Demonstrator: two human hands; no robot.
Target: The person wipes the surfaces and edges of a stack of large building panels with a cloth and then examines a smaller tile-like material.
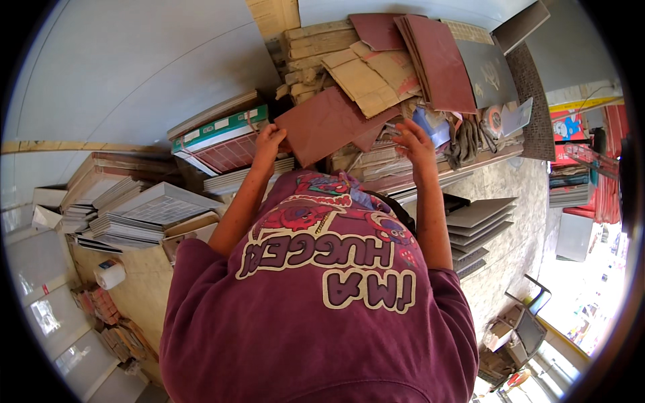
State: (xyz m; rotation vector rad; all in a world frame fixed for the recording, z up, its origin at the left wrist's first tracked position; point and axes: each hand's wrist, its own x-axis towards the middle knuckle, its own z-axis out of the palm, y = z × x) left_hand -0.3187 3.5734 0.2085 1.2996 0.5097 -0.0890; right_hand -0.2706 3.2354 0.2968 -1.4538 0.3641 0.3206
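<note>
A dark red, flat rectangular tile (322, 125) lies tilted in front of me, its left corner pinched in my left hand (271, 141). To the right of the tile, my right hand (415, 143) is raised with the fingers drawn together. Something small and thin seems to be at its fingertips, too small to make out. Torn brown cardboard (369, 79) overlaps the tile's far edge. Beyond my right hand lean more dark red tiles (440, 64). Dark work gloves (462, 142) and a blue thing (432, 126) lie close to that hand.
On the left stand a green-and-white tile box (218, 131) and stacks of grey-white tiles (158, 208). Spread grey tiles (480, 221) stand at the right, near an orange tape roll (492, 121). A white roll (109, 274) is on the floor, lower left.
</note>
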